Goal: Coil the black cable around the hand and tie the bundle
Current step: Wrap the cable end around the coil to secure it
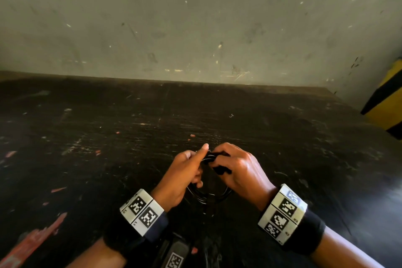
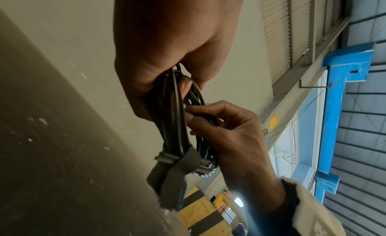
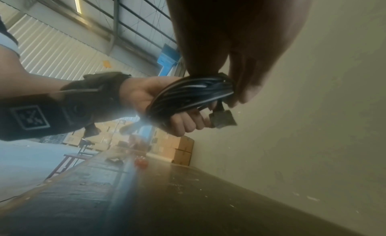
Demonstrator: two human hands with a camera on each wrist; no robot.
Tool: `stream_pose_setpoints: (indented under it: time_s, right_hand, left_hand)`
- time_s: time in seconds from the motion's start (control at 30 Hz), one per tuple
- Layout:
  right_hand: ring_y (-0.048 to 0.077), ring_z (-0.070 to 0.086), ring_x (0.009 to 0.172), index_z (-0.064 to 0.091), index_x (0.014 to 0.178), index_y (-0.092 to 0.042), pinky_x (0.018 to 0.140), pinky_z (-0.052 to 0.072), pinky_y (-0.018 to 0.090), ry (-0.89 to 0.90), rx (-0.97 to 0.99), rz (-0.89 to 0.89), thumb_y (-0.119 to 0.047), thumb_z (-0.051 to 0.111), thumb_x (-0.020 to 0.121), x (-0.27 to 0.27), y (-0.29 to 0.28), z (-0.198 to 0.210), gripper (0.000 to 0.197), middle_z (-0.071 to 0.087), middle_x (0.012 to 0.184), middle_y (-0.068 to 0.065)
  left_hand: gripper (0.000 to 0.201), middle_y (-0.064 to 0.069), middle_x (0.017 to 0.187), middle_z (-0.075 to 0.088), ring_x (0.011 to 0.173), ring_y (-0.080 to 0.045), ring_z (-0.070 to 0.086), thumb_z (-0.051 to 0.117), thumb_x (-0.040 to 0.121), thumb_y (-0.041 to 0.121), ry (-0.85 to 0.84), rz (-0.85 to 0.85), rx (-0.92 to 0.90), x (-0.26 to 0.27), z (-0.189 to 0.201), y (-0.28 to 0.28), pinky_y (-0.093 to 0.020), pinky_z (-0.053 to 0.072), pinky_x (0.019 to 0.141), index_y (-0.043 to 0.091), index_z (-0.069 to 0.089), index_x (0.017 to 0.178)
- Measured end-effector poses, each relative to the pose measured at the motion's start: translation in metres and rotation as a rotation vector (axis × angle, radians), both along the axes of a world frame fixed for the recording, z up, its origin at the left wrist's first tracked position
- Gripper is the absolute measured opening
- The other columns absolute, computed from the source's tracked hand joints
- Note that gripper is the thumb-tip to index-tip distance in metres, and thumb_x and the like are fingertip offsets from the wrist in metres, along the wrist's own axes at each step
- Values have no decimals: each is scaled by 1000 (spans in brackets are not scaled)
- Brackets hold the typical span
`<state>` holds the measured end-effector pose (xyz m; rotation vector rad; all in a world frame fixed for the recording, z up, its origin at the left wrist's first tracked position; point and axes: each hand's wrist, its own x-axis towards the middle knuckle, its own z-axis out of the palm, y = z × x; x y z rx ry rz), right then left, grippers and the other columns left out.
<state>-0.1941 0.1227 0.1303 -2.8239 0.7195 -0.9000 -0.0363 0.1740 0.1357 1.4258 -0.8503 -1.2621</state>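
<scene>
Dark, scuffed surface (image 1: 152,119) meets a pale scratched wall (image 1: 195,17); a yellow-and-black striped post (image 1: 389,102) stands at the surface's far right corner. Just above the near edge of the surface, left to right: the left hand (image 1: 185,174), the black cable (image 1: 206,194), the right hand (image 1: 241,169).

The left hand is clenched around one side of the coiled cable, forefinger extended over the top. The cable forms a bundle of several loops held between the two hands, clear of the surface. In the left wrist view a grey fabric strap (image 2: 177,175) encircles the loops at the end of the bundle away from the left hand, its free ends hanging loose. The right hand pinches strands at the top of the coil between thumb and forefinger.

Stage, as judged: coiling appears complete and the tie is in progress, not yet secured.

Risks, as judged: if the left hand's clench relaxes, the springy loops could fan apart and slide out of the strap; an unfastened strap could slip off the bundle; a pull on a single strand could tighten one loop and distort the coil.

Markings: square black-and-white coded tags on both wrist bands (image 1: 141,211); no legible brand or text.
</scene>
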Motion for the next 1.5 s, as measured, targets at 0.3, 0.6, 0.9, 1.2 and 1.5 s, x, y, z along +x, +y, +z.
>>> stream_pose_setpoints:
  time_s: [0.3, 0.6, 0.9, 1.2, 1.5]
  right_hand:
    - [14, 64, 92, 69, 87, -16, 70, 57, 26, -27, -51, -32, -10, 71, 76, 3, 3, -5, 13, 65, 105, 3]
    - [16, 63, 99, 69, 93, -19, 82, 55, 28, -37, -39, -38, -17, 61, 77, 2, 6, -10, 18, 65, 110, 3]
    - [15, 59, 106, 69, 104, -21, 87, 51, 29, 22, -106, 1, -18, 64, 82, -8, 1, -8, 22, 65, 116, 2]
    - [8, 53, 118, 71, 98, -19, 97, 48, 25, -232, 240, -30, -20, 69, 83, -2, 0, -1, 16, 56, 128, -1]
    - [7, 70, 82, 73, 89, -16, 77, 56, 24, -407, 719, -46, -14, 72, 80, 1, -3, 11, 8, 74, 87, -2]
  left_hand:
    - [41, 1, 57, 47, 48, -9, 43, 64, 84, 43, 98, -29, 62, 4, 3, -1, -27, 43, 53, 5, 62, 99]
    - [35, -2, 71, 57, 57, -9, 47, 61, 86, 38, 138, -92, 31, 8, 1, -3, -24, 42, 56, 7, 72, 99]
    - [35, -3, 70, 57, 59, -12, 50, 64, 86, 33, 10, -16, -57, 7, -7, -6, -23, 42, 54, 1, 71, 99]
    - [34, 0, 56, 46, 42, -4, 39, 60, 89, 33, -105, -28, -115, 1, -14, -3, -20, 36, 45, 3, 70, 76]
    - [38, 4, 53, 39, 46, -4, 36, 56, 89, 39, -196, -138, -202, 7, -6, 1, -27, 34, 53, 5, 68, 76]
